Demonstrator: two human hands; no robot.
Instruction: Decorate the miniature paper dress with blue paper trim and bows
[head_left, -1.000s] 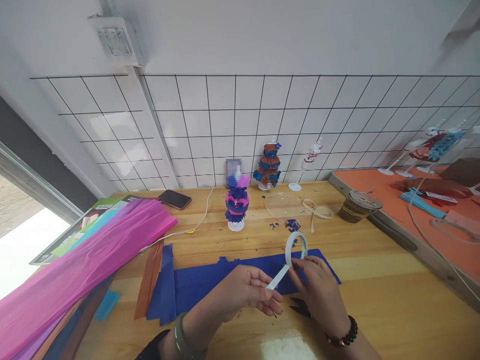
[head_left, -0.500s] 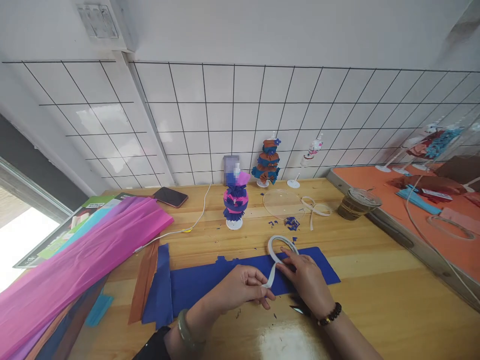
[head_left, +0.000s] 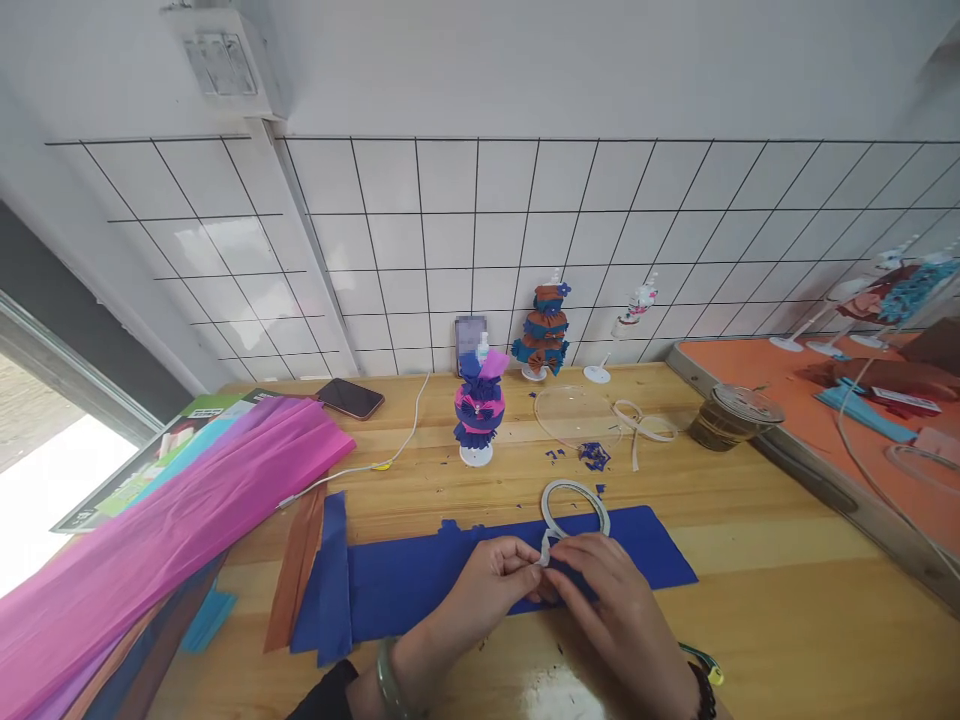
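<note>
My left hand [head_left: 499, 585], with a bangle on its wrist, pinches the loose white end of a roll of tape [head_left: 553, 500]. Thumb and forefinger of my right hand [head_left: 611, 595] close on the same strip, right beside the left fingertips. The ring of the roll stands just beyond both hands. Beneath them a long dark blue crepe paper strip [head_left: 409, 580] lies flat across the wood, partly hidden by my fingers. A pair of scissors [head_left: 709, 665] with a yellow-green handle shows beside my right wrist, mostly covered.
Ahead stand a doll in a pink and blue paper dress [head_left: 478, 405] and a brown and teal one [head_left: 541, 335]. Pink crepe paper [head_left: 225, 480] is piled at left near a phone [head_left: 351, 398]. A cup [head_left: 731, 415] sits at right, by an orange-topped table [head_left: 802, 380].
My right hand has moved from the roll's ring toward me and now meets my left fingertips at the tape strip. More of the ring shows. The view has shifted slightly.
</note>
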